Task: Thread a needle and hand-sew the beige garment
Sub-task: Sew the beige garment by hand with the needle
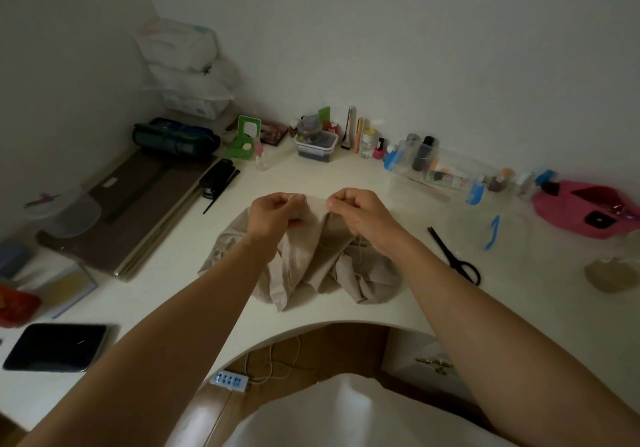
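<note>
A: What lies nearest?

B: Under the desk's curved cut-out, a white power strip (230, 379) sits on the wooden floor. On the white desk (346, 172), by the near left edge, a dark tablet (55, 346) lies flat.

A: And the beige garment?

B: The beige garment (311, 270) lies crumpled on the desk in front of the person, between the two forearms. Its far edge is lifted off the surface.

A: Who lifts it?

B: Both hands. The left hand (277, 214) has its fingers curled, with thumb and forefinger pinching the raised edge. The right hand (356, 212) is curled the same way and pinches the same edge just beside it, so a short span of cloth stretches between them.

A: Any needle?

B: I cannot tell; it is too small to make out. A faint thread (360, 244) seems to hang below the right hand.

A: What's beyond?

B: Black scissors (453, 256) lie closed to the right of the garment, well apart from it. Farther left is a black stapler (218, 178). Along the wall stand a clear container (317, 145) of small items, a green stand (242, 138) and a row of small bottles (377, 146); a pink pouch (585, 209) sits far right.
</note>
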A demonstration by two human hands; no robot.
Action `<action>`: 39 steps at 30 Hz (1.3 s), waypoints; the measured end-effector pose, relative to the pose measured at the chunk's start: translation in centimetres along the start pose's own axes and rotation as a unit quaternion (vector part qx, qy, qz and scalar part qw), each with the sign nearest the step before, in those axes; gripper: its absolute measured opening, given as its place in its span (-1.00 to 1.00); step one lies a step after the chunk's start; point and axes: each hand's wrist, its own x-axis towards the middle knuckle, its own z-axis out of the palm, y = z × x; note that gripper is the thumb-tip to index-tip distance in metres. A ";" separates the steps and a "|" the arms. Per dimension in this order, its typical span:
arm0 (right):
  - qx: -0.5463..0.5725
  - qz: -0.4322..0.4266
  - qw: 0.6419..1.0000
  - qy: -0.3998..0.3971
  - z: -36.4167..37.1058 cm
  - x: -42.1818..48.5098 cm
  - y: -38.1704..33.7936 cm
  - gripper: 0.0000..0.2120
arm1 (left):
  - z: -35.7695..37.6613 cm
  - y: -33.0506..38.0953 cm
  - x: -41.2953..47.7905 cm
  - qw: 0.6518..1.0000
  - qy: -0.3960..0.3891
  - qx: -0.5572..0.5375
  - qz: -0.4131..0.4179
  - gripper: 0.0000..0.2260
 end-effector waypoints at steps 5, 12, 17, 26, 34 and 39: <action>-0.040 0.005 0.997 0.059 -0.7 0.2 0.3 -0.92 | 0.9 0.4 0.1 1.000 -0.008 -0.028 -0.006 -0.92; 0.019 0.018 0.999 0.047 -0.5 0.3 -0.4 -0.71 | 1.6 0.8 -0.4 0.998 -0.056 -0.021 -0.004 -0.94; -0.041 -0.004 0.997 0.057 0.1 0.5 -0.4 -0.83 | 1.4 0.8 -0.5 0.996 -0.091 -0.016 0.002 -0.89; -0.012 -0.001 0.999 0.053 0.3 0.4 -0.3 -0.89 | 0.8 0.8 -0.7 0.997 -0.077 0.003 0.017 -0.95; -0.020 -0.015 0.998 0.053 0.0 0.4 -0.2 -0.88 | 1.5 0.9 -1.0 0.997 -0.079 -0.024 0.010 -0.96; 0.044 -0.011 0.997 0.066 -0.5 0.6 0.1 -0.78 | 1.7 1.1 -0.8 0.997 -0.064 -0.045 0.006 -0.95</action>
